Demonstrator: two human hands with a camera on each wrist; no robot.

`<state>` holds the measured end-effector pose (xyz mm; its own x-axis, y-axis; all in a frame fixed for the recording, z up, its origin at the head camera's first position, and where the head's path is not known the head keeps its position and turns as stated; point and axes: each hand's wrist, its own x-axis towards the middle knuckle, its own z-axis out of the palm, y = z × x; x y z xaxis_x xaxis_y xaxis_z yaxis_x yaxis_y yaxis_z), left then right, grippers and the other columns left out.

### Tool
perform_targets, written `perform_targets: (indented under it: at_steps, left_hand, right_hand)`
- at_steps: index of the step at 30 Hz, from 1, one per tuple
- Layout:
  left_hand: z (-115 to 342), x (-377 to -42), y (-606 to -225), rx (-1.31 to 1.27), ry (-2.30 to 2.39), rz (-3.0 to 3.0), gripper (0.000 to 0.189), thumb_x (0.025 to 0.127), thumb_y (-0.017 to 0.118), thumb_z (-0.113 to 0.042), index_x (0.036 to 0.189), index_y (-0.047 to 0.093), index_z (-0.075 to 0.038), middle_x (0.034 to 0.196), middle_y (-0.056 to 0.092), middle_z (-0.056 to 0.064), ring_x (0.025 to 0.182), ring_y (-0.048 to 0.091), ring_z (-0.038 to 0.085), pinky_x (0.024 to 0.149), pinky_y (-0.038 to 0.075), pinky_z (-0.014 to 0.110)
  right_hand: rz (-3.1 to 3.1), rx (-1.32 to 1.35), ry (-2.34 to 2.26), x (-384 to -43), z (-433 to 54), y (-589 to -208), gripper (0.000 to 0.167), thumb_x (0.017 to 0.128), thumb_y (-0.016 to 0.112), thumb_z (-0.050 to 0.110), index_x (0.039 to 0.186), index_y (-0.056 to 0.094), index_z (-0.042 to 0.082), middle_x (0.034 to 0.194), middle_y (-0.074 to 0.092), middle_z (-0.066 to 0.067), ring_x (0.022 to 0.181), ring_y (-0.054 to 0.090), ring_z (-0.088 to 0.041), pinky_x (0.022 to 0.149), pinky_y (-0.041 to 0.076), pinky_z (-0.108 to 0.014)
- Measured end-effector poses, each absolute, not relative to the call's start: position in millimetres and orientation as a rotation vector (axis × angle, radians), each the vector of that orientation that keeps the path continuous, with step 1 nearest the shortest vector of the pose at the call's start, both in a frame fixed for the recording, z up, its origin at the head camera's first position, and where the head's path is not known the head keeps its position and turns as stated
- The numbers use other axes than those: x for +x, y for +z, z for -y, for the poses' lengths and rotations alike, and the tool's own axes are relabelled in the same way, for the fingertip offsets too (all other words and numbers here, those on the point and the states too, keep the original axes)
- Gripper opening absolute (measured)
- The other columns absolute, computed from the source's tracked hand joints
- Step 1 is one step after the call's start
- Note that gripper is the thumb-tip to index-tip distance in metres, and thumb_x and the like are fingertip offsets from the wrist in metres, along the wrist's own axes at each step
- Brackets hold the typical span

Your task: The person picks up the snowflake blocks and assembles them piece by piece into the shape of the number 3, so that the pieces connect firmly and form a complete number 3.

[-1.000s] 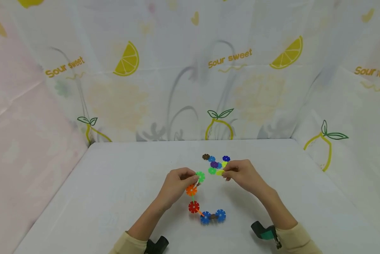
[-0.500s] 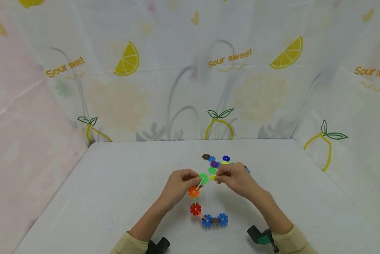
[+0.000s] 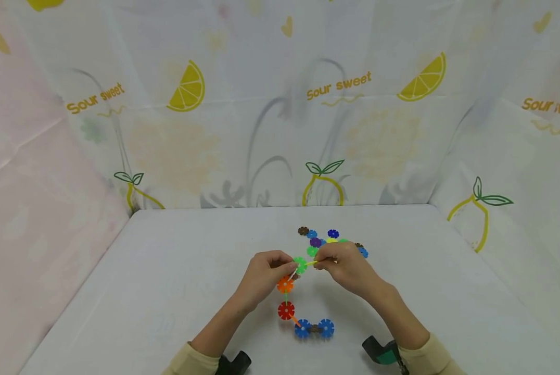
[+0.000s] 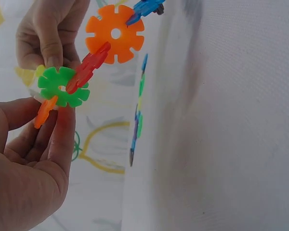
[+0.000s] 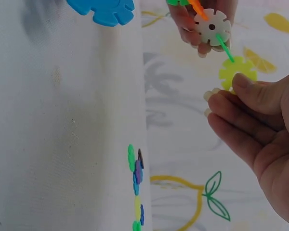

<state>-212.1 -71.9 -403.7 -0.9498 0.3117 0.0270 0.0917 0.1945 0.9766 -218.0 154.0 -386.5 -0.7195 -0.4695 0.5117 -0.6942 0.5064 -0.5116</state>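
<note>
Two hands nearly meet in the head view; the left hand [image 3: 266,273] pinches the upper end of a chain of notched plastic discs in mixed colours [image 3: 286,311], next to its bright green round disc [image 3: 301,265]; the right hand [image 3: 347,263] pinches a yellow notched plastic disc [image 3: 312,262], edge-on at the chain's right and touching that green disc; whether their slots interlock cannot be told; the chain runs from the left fingertips toward the person, then hooks right to a blue notched disc [image 3: 327,328]; beyond the chain lies a flat group of coloured notched discs [image 3: 331,241], partly covered by the right hand; the white tabletop [image 3: 167,291] spreads wide on both sides of the chain, its back edge well beyond it, against a lemon-printed pale cloth [image 3: 270,125].

From the left wrist, the left hand is cut off at the border; the chain slants up and right, from an edge-on orange disc [image 4: 45,111] to a face-on one, its blue end cropped; the yellow disc is mostly hidden behind the chain.

From the right wrist, the chain's white notched disc [image 5: 212,27] faces the camera, before the left fingers; the right thumb covers the yellow disc's lower part; the chain's blue end is cropped above, the flat group below.
</note>
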Motion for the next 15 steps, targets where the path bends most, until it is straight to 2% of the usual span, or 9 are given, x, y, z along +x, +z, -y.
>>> perform_targets:
  at_steps: [15]
  left_hand:
    - [71.0,-211.1,-400.3,0.341,1.856,-2.344,0.02,0.093,0.069,-0.027,0.094,0.074,-0.007,0.083,0.075,0.007,0.076,0.07,0.016,0.072,0.056,0.027]
  right_hand:
    - [2.325,0.997,1.042,-215.3,-143.3,-390.6,0.02,0.08,0.073,-0.011,0.075,0.07,0.008,0.072,0.07,-0.005,0.064,0.063,-0.011,0.062,0.055,-0.019]
